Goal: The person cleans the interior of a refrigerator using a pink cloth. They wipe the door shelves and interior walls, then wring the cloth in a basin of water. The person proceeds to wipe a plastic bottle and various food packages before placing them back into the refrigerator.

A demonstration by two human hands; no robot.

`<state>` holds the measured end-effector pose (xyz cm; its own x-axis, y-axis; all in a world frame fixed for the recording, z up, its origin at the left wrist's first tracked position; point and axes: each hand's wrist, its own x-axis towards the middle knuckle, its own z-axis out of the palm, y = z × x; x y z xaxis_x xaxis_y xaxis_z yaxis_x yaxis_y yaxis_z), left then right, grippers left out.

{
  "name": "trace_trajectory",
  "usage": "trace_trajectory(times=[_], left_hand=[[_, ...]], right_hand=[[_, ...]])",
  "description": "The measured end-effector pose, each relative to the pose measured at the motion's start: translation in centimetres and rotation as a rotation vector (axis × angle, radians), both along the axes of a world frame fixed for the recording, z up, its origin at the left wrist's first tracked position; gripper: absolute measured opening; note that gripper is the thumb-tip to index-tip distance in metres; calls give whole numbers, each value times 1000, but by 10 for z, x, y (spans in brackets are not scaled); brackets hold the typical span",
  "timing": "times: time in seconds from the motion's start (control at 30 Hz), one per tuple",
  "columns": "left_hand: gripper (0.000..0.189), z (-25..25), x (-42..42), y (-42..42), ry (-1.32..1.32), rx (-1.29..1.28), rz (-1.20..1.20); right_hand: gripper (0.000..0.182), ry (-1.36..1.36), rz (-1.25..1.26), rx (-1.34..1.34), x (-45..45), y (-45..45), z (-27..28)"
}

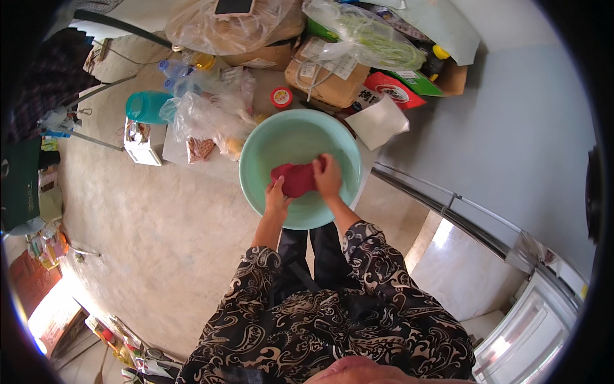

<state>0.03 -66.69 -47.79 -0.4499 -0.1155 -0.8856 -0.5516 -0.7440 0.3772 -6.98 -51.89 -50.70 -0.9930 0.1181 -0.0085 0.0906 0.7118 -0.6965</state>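
A dark red cloth (301,180) is stretched between my two hands inside a pale green plastic basin (251,144). My left hand (277,196) grips the cloth's left end, thumb on top. At its right end my right hand (328,176) has hold of the cloth, slightly blurred. Both hands are within the basin's rim, over its bottom. Whether there is water in the basin is hard to tell. The basin stands at the front of a cluttered table (184,153), just ahead of my legs.
Beyond the basin are a red-lidded jar (281,97), a tied cardboard box (326,77) and a bag of green vegetables (379,45). Clear plastic bags (211,113) and a teal plastic container (148,107) stand left. A white sheet (379,124) lies right, near a metal rail (446,211).
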Motion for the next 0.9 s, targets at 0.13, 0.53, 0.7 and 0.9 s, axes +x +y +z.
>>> trace_trajectory(times=[0.13,0.53,0.7,0.9], left_hand=[[61,-14,5,-3,-183,118,-84],[30,-53,-18,10,187,-46,126],[28,-12,-9,-7,178,-881,-175],[34,-42,7,-1,70,-359,-253]], right_hand=[[45,-211,-40,-255,18,5,-18],[35,-324,137,-128,38,-57,49],[31,-300,81,141,26,12,22],[41,-320,249,176,8,19,31]])
